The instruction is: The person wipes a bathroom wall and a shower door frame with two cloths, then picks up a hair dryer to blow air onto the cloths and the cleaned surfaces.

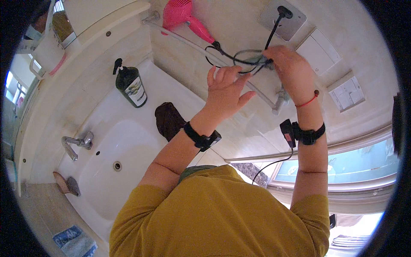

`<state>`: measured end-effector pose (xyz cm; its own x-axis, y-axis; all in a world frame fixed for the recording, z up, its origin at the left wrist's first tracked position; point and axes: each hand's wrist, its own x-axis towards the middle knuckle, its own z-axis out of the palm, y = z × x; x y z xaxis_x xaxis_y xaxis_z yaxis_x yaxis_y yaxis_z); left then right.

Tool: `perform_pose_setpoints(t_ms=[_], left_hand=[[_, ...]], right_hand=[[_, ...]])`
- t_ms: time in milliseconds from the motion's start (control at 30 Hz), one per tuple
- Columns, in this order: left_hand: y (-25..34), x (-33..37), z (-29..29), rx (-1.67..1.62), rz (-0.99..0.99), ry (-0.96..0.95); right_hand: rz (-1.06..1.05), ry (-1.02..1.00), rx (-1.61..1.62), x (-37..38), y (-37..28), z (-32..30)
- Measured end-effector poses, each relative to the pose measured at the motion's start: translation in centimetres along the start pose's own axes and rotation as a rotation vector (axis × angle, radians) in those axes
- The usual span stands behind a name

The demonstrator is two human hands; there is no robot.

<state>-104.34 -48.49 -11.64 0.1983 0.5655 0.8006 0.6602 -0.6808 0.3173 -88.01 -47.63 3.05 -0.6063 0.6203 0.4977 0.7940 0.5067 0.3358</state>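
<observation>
A pink hair dryer (178, 13) rests at the wall above a rail, its nozzle end upward and handle slanting down to the right. Its black power cord (234, 57) runs from the handle into several loops, then up to a plug (284, 12) in a metal-plated wall socket. My right hand (291, 70) is closed around the gathered loops, slightly blurred by motion. Just left of it, my left hand (226, 92) has its fingers apart, the fingertips beside the lower loops; whether they touch the cord I cannot tell.
Below the rail (188, 42) lies a white sink (107, 145) with a chrome faucet (79, 142). A dark green pump bottle (132, 87) and a dark cloth (168, 120) sit on its ledge. White switch plates (346, 93) are on the wall at right. A blue-and-white packet (75, 242) lies lower left.
</observation>
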Motion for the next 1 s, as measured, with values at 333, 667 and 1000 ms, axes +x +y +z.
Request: perform_pose_setpoints(t_ms=[333,667,1000], left_hand=[[-2.8,-2.4,-0.7,-0.096,-0.03,0.143],[-2.6,-4.8,-1.6,-0.168,-0.231,-0.018],[-4.0,-8.3,-0.8,-0.235,-0.413,-0.083]], right_hand=[[0.215,-0.447,0.221,-6.0,-1.3,4.4],[0.32,-0.305,0.367,-7.1,-2.4,-1.2],[0.498,-0.308,-0.009,-6.5,-4.7,0.8]])
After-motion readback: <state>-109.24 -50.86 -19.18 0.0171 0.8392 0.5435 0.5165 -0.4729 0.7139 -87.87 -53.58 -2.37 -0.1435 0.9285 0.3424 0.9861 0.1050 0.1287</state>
